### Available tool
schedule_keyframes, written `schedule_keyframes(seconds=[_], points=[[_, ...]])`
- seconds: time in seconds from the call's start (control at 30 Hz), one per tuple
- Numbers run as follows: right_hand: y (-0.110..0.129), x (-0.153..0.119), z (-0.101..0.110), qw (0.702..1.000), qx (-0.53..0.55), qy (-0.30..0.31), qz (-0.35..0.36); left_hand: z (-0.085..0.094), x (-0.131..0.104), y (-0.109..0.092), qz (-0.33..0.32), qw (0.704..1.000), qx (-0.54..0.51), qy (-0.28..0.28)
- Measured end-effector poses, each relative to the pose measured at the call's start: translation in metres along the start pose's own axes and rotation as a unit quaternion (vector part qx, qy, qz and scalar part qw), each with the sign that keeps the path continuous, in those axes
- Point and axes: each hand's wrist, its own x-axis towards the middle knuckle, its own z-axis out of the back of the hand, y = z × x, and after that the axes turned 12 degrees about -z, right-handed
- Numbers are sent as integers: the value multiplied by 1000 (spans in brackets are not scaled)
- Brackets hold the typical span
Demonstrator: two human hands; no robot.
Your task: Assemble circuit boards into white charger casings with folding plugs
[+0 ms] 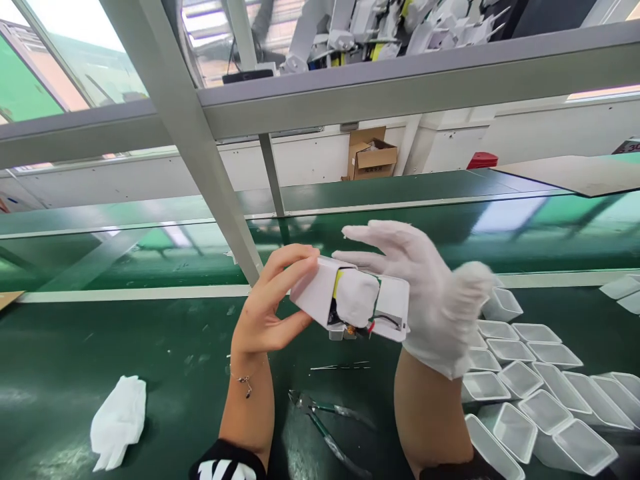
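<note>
My bare left hand (273, 303) grips the left end of a white plastic housing (317, 291), thumb below and fingers above. A tray-like part with a white pad (356, 297), a yellow strip and a few wires sticks out of the housing's right side. My right hand (425, 293), in a white glove, is at the right end of this part with its fingers spread; whether its palm touches the part is hard to tell. Below lie thin tweezers (340, 367) and pliers (325, 427) with green handles, jaws toward the upper left.
A white glove (119, 423) lies on the dark green table (185, 393) at the left. Several translucent containers (543, 410) stand at the right. A metal frame (200, 143) crosses in front, with a shelf of white parts above and a cardboard box (373, 160) behind.
</note>
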Motion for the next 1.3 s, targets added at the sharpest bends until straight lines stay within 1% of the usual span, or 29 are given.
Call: schedule_keyframes(seconds=[0.03, 0.07, 0.1, 0.17, 0.2, 0.33, 0.43, 0.5, 0.57, 0.63, 0.73, 0.83, 0.87, 0.9, 0.93, 0.97, 1.0, 1.03, 1.07, 1.1, 1.17, 1.23, 1.3], points=[[-2, 4, 0, 996, 66, 32, -60, -1, 0, 1, 5, 1000, -10, 8], [-3, 8, 0, 988, 89, 67, -108, -1, 0, 2, 8, 1000, -17, 12], [-4, 11, 0, 981, 81, 103, -141, -1, 0, 2, 8, 1000, -20, 15], [-4, 13, 0, 971, 57, 158, -169, -1, -1, 2, 9, 999, -12, 29], [-5, 13, -1, 970, 57, 166, -171, 0, -1, 2, 10, 999, 5, 43], [-8, 11, -8, 974, 64, 125, -180, 4, 1, -1, -4, 986, 125, 108], [-11, 11, -16, 975, 53, 92, -195, 5, 2, -3, -16, 972, 191, 132], [-13, 13, -20, 978, 39, 64, -197, 7, 2, -4, 0, 965, 219, 145], [-13, 14, -21, 984, 19, 41, -172, 9, 1, -3, 24, 961, 236, 142], [-10, 12, -20, 991, -21, 34, -131, 11, 0, -3, 42, 958, 253, 128], [-3, -3, -23, 991, -101, 17, -92, 11, -2, -2, 69, 953, 272, 117], [4, -30, -39, 978, -181, -65, -83, 8, -10, -3, 124, 960, 232, 100], [4, -39, -46, 971, -208, -85, -79, 9, -16, -3, 157, 962, 203, 96], [2, -48, -51, 966, -231, -90, -76, 10, -25, -3, 200, 960, 171, 92], [-3, -55, -56, 963, -247, -82, -74, 14, -35, -2, 254, 953, 138, 91], [-10, -61, -59, 961, -259, -70, -73, 19, -49, -2, 316, 938, 112, 90], [-20, -65, -60, 958, -271, -55, -76, 26, -64, -2, 382, 916, 96, 74], [-33, -69, -60, 953, -289, -54, -79, 34, -81, -3, 449, 888, 90, 45], [-49, -71, -59, 942, -322, -62, -79, 43, -97, -5, 486, 868, 101, 28], [-65, -73, -59, 926, -365, -56, -80, 52, -113, -7, 510, 852, 116, 14], [-97, -77, -59, 920, -378, -41, -93, 66, -141, -15, 538, 829, 155, -13], [-121, -82, -61, 918, -386, -19, -91, 75, -159, -22, 557, 810, 182, -14], [-137, -86, -64, 916, -394, 10, -77, 80, -170, -26, 571, 797, 197, 2]])
